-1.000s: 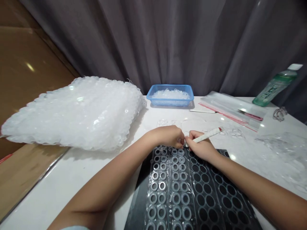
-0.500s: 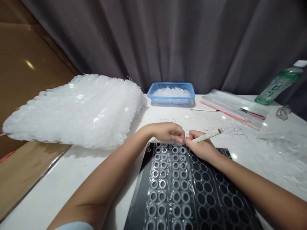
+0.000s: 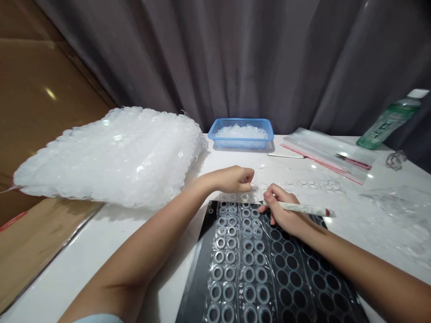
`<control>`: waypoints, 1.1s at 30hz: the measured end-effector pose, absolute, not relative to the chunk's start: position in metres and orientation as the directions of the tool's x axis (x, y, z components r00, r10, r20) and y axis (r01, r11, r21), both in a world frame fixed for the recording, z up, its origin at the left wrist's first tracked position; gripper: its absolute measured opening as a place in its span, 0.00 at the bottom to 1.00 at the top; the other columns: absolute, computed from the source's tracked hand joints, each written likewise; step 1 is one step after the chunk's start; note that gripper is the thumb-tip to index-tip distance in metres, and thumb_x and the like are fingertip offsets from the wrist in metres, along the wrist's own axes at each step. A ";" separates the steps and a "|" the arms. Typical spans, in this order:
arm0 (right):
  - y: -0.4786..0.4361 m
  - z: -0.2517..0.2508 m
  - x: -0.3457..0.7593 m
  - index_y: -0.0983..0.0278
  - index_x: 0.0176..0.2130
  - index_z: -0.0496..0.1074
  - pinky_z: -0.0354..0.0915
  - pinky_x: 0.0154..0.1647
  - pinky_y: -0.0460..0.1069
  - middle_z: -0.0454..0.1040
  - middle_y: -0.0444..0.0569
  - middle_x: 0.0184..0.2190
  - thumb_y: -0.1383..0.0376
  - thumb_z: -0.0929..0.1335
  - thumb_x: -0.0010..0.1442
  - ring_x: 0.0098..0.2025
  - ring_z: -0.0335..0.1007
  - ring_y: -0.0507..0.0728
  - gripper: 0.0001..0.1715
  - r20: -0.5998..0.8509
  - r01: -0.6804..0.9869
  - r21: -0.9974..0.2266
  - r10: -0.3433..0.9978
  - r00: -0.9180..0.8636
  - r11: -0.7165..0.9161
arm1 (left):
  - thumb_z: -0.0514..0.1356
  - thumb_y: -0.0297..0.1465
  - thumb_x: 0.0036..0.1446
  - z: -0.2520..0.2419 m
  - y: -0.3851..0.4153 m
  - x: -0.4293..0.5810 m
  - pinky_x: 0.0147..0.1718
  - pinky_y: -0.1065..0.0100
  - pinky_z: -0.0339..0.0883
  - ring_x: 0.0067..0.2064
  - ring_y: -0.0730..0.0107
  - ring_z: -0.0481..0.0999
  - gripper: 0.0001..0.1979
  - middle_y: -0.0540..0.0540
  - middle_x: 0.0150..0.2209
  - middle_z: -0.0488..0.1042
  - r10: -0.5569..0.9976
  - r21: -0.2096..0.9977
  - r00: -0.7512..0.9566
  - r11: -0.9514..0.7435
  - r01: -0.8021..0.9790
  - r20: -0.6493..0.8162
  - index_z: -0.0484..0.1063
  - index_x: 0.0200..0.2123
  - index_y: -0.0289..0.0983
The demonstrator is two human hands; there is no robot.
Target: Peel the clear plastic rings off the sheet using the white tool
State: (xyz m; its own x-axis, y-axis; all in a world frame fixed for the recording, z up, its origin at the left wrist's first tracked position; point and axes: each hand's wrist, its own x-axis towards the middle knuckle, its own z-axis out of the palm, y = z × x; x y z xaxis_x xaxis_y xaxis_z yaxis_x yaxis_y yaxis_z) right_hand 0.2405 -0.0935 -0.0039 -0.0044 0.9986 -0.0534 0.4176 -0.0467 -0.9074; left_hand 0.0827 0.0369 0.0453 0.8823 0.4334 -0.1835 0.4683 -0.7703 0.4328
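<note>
Left hand [image 3: 232, 179] sits at the top edge of a clear plastic blister sheet [image 3: 251, 264], its fingers [image 3: 247, 176] curled inward and bunched close together. Whether they pinch anything small cannot be told from this view. Right hand [image 3: 281, 208] rests on the sheet's upper right part, just beside the left hand, with fingers [image 3: 272, 193] closed around a slim white stick [image 3: 299, 208]. The stick lies nearly flat; its narrow end points toward the sheet near the left hand, and its red-marked end [image 3: 332, 213] extends to the right.

The sheet lies on a black mat [image 3: 198, 264] on a glossy white table [image 3: 101, 255]. Grey rings [image 3: 249, 258] fill the pockets of the columns under and left of the hands; the columns to the right show dark ovals [image 3: 286, 278]. Small clear rings [image 3: 311, 184] lie loose on the table above the hands.

Farther back, a blue plastic basket [image 3: 240, 141] holds a pile of clear pieces. To the left is a large bulging stack of clear ring sheets [image 3: 107, 157]. To the right are red-edged zip bags [image 3: 323, 150], pink-handled scissors [image 3: 353, 162] and a green-labelled plastic bottle [image 3: 387, 125]
</note>
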 end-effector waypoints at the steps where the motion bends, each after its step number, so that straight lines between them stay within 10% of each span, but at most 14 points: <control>1: -0.094 -0.002 0.241 0.61 0.29 0.59 0.59 0.20 0.44 0.74 0.41 0.22 0.48 0.56 0.61 0.15 0.64 0.49 0.21 -0.049 0.438 -0.898 0.999 -0.011 -0.039 | 0.53 0.29 0.51 0.044 0.037 0.081 0.23 0.73 0.53 0.24 0.76 0.62 0.09 0.52 0.25 0.67 0.439 0.442 0.882 -0.766 0.467 -0.170 0.66 0.37 0.35; 4: -0.093 0.002 0.244 0.61 0.27 0.58 0.58 0.21 0.44 0.71 0.40 0.17 0.49 0.54 0.62 0.16 0.64 0.50 0.22 -0.009 0.495 -0.869 1.000 -0.011 -0.002 | 0.50 0.30 0.56 0.041 0.033 0.074 0.28 0.73 0.56 0.27 0.75 0.65 0.14 0.50 0.28 0.70 0.423 0.474 0.898 -0.771 0.426 -0.120 0.65 0.45 0.36; 9: -0.093 0.002 0.245 0.61 0.28 0.59 0.58 0.21 0.44 0.72 0.41 0.20 0.49 0.54 0.62 0.16 0.64 0.49 0.22 -0.029 0.468 -0.883 1.000 -0.009 -0.022 | 0.47 0.37 0.62 0.038 0.013 0.070 0.26 0.72 0.54 0.25 0.75 0.61 0.19 0.50 0.22 0.64 0.406 0.382 0.914 -0.847 0.370 0.017 0.68 0.24 0.34; 14: -0.096 -0.001 0.243 0.61 0.27 0.60 0.56 0.21 0.45 0.69 0.41 0.18 0.51 0.55 0.62 0.18 0.64 0.50 0.21 0.017 0.512 -0.856 0.992 -0.128 0.080 | 0.55 0.37 0.57 0.036 0.003 0.070 0.29 0.73 0.59 0.29 0.76 0.66 0.15 0.46 0.32 0.67 0.481 0.436 0.868 -0.813 0.387 0.127 0.70 0.25 0.33; 26: -0.087 -0.003 0.259 0.63 0.27 0.66 0.58 0.20 0.43 0.69 0.40 0.20 0.59 0.70 0.48 0.20 0.64 0.49 0.12 -0.192 0.211 -0.971 0.885 -0.423 -0.110 | 0.58 0.35 0.56 0.031 0.008 0.066 0.33 0.74 0.62 0.32 0.76 0.69 0.10 0.48 0.30 0.71 0.292 0.611 0.954 -0.744 0.269 -0.065 0.75 0.37 0.38; 33: -0.080 0.003 0.271 0.63 0.30 0.73 0.60 0.27 0.44 0.73 0.43 0.25 0.63 0.68 0.51 0.27 0.66 0.49 0.06 -0.064 0.414 -0.882 0.813 -0.578 0.225 | 0.61 0.33 0.53 0.031 0.006 0.066 0.30 0.75 0.61 0.29 0.77 0.68 0.08 0.49 0.28 0.70 0.197 0.667 0.974 -0.711 0.222 -0.115 0.76 0.36 0.38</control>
State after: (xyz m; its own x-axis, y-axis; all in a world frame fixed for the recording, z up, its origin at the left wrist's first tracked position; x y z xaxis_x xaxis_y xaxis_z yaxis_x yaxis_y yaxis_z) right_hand 0.2709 -0.0801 0.0029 -0.5783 0.8133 -0.0641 0.4142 0.2251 -0.8819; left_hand 0.0659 0.0064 0.0311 0.9737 0.1968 -0.1148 0.2224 -0.7109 0.6672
